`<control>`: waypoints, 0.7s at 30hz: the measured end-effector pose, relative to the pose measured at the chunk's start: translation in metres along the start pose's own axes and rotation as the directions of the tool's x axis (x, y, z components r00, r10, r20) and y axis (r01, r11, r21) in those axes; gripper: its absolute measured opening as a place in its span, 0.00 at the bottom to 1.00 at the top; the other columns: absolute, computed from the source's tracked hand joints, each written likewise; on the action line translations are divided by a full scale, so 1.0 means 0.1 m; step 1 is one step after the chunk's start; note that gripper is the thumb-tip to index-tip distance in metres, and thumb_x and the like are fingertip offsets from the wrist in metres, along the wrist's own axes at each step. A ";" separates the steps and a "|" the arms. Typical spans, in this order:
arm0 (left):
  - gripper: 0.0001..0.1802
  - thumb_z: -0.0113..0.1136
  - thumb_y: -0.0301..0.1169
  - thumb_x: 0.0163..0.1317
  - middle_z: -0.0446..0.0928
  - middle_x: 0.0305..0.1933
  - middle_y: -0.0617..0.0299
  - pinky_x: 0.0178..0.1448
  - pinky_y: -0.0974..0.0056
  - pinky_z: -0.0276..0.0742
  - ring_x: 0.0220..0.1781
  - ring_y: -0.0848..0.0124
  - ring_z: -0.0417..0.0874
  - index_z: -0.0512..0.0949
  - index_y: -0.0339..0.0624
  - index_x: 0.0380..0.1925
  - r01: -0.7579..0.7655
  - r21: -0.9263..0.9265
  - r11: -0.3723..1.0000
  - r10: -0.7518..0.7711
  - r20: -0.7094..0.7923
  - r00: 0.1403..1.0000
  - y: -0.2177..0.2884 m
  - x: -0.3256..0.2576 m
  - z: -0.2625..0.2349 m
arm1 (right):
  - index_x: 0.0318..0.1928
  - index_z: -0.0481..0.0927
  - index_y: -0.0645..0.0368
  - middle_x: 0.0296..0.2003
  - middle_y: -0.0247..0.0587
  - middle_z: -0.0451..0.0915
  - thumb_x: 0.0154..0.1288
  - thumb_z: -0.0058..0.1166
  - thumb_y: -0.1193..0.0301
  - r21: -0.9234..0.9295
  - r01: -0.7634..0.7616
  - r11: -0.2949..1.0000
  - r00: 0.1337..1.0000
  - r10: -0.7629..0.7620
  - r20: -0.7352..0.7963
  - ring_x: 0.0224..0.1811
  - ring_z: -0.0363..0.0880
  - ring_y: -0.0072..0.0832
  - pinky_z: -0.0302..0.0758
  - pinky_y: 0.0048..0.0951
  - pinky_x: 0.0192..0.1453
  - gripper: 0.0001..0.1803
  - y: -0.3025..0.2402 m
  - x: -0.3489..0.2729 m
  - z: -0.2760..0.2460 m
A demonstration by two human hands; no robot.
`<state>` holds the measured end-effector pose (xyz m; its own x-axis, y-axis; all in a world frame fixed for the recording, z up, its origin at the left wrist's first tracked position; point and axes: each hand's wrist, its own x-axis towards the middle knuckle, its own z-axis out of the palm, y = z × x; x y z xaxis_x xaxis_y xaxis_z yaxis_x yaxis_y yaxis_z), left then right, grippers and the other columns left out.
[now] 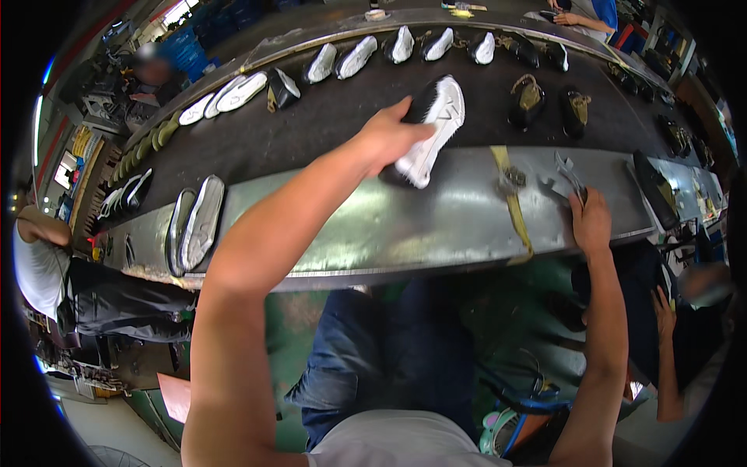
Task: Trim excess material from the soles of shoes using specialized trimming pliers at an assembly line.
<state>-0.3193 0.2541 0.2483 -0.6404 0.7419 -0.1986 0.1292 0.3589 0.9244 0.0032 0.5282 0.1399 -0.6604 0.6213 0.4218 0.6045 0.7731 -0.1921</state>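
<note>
Over the belt, your left hand grips a shoe loosely enough to drop, while your right hand's fingers clasp pliers.

shoe: was white-soled with a black upper
belt: was black
ledge: was bare grey metal
strap: was yellow
pliers: were silver
trousers: were dark blue
floor: was green
</note>
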 end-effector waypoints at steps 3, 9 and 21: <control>0.41 0.64 0.39 0.62 0.65 0.71 0.50 0.68 0.50 0.68 0.69 0.53 0.70 0.60 0.53 0.75 -0.035 0.893 0.449 0.287 -0.107 0.952 0.25 0.88 0.18 | 0.54 0.75 0.66 0.45 0.58 0.79 0.69 0.58 0.60 0.026 -0.005 1.000 0.999 0.006 -0.049 0.49 0.77 0.56 0.73 0.49 0.53 0.23 0.00 0.05 0.08; 0.24 0.53 0.34 0.68 0.68 0.71 0.49 0.69 0.42 0.70 0.71 0.43 0.69 0.73 0.42 0.63 -0.386 0.922 -0.012 0.395 0.359 0.846 -0.19 1.58 0.31 | 0.52 0.76 0.67 0.43 0.56 0.78 0.66 0.61 0.61 0.088 -0.088 0.992 0.996 0.088 0.006 0.46 0.77 0.55 0.73 0.48 0.52 0.23 -0.09 0.10 0.00; 0.38 0.48 0.66 0.65 0.54 0.79 0.41 0.79 0.49 0.53 0.81 0.49 0.50 0.76 0.55 0.65 0.129 0.348 0.928 0.069 -0.503 0.862 -1.22 3.42 -1.78 | 0.51 0.75 0.68 0.42 0.54 0.78 0.62 0.63 0.65 0.069 -0.128 0.989 0.992 0.127 0.023 0.44 0.79 0.49 0.74 0.41 0.51 0.22 -0.17 0.14 0.05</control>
<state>-0.6884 0.3632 0.1253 -0.9235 0.3794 0.0567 0.3013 0.6259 0.7193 -0.0190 0.5242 0.1447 -0.5881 0.7172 0.3739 0.6522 0.6939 -0.3052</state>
